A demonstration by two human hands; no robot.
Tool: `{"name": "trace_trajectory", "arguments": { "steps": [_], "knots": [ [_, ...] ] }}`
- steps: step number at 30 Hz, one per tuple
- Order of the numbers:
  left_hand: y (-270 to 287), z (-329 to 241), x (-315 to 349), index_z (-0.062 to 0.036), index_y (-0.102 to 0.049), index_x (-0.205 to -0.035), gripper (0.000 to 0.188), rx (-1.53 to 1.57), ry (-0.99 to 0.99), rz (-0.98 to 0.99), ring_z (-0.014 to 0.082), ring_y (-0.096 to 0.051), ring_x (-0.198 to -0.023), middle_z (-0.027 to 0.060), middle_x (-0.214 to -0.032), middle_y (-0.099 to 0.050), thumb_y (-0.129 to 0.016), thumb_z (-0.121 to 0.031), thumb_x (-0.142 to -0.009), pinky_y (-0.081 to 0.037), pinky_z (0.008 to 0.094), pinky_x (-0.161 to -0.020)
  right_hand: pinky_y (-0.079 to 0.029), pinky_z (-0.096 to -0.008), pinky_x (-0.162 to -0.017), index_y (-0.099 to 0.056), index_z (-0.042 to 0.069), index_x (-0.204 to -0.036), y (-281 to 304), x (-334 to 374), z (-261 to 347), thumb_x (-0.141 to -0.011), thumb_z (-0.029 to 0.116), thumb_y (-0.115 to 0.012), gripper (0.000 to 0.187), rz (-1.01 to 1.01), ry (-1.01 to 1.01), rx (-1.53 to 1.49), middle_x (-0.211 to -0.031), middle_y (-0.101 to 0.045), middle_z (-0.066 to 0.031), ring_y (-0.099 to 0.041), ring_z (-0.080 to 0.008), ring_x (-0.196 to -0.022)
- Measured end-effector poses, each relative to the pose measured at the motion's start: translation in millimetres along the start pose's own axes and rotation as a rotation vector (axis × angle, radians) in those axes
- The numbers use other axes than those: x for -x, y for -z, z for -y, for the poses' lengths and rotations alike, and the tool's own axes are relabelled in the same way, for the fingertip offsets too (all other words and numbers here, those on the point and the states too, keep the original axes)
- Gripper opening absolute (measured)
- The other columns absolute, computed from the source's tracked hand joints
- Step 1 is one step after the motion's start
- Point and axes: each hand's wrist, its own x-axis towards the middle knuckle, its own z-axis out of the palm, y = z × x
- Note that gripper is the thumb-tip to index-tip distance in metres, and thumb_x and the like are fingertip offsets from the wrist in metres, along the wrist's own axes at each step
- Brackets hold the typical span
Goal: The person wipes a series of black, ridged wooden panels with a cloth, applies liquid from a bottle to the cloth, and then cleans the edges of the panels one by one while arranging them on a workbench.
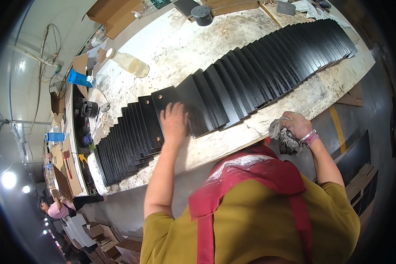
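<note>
A long row of overlapping flat black plates [268, 66] curves across the stained white table. My left hand [174, 123] lies on the plates left of the middle, fingers stretched out and open. Beside it is a black plate with round holes [152, 116], part of the left group, which fans toward the near left corner. Just right of that hand, a wider plate face [198, 105] shows. My right hand [297, 125], at the table's near edge, is closed around a crumpled grey, dark-stained rag [287, 140], held away from the plates.
A plastic bottle of pale liquid [130, 64] lies beyond the row. A dark round tub [202, 16], a grey block [286, 8] and an open cardboard box [114, 15] are along the far side. A blue bottle [79, 78] is at left. Farther off, another person [61, 209] stands.
</note>
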Motion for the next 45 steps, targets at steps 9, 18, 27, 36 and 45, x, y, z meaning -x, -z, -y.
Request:
{"name": "trace_trajectory", "arguments": {
  "steps": [9,18,27,36,45],
  "knots": [
    [19,24,-4,-0.0084,-0.052,-0.128,0.045,-0.061,-0.101,0.144,0.0294,-0.041,-0.13,0.0079,-0.14,-0.046,-0.061,-0.026,-0.087,-0.037,0.0483,-0.102,-0.047,-0.0399,-0.087,-0.063,0.009,-0.108,19,-18,-31,-0.088,0.043,-0.055,0.04,0.305,0.238,-0.047,-0.108,-0.064,-0.0165,-0.06,-0.0343,-0.103],
    [21,48,-6,-0.0063,-0.049,-0.127,0.057,-0.212,-0.129,0.38,0.0314,-0.039,-0.131,0.0091,-0.136,-0.047,-0.065,-0.032,-0.079,-0.028,0.0567,-0.107,-0.046,-0.0338,-0.091,-0.062,0.001,-0.115,66,-13,-19,-0.088,0.04,-0.06,0.047,0.295,0.108,-0.256,-0.114,-0.063,-0.0191,-0.061,-0.0305,-0.103],
    [23,40,-19,-0.0032,-0.057,-0.118,0.035,0.445,-0.031,0.277,0.0321,-0.057,-0.109,0.0129,-0.119,-0.059,-0.062,-0.008,-0.084,-0.042,0.0411,-0.096,-0.041,-0.032,-0.101,-0.063,0.0,-0.114,106,-8,-164,-0.098,0.018,-0.044,0.03,-0.18,0.055,-0.743,-0.119,-0.062,-0.0125,-0.056,-0.0237,-0.113],
    [8,40,6,-0.0004,-0.057,-0.121,0.028,0.814,0.285,0.324,0.0161,-0.059,-0.097,0.0114,-0.107,-0.063,-0.057,-0.007,-0.093,-0.047,0.0271,-0.085,-0.041,-0.031,-0.099,-0.047,-0.002,-0.135,166,-101,-188,-0.086,0.016,-0.064,0.055,-0.351,-0.159,-0.792,-0.13,-0.055,-0.0162,-0.053,-0.0237,-0.117],
    [0,22,-7,-0.0069,-0.048,-0.135,0.04,1.236,0.672,0.355,0.0132,-0.05,-0.092,0.0033,-0.114,-0.054,-0.053,-0.025,-0.099,-0.043,0.025,-0.082,-0.036,-0.0298,-0.105,-0.035,-0.007,-0.14,162,-104,-191,-0.088,0.015,-0.063,0.064,-0.278,-0.046,-0.953,-0.135,-0.049,-0.0189,-0.049,-0.0234,-0.124]
  ]
}}
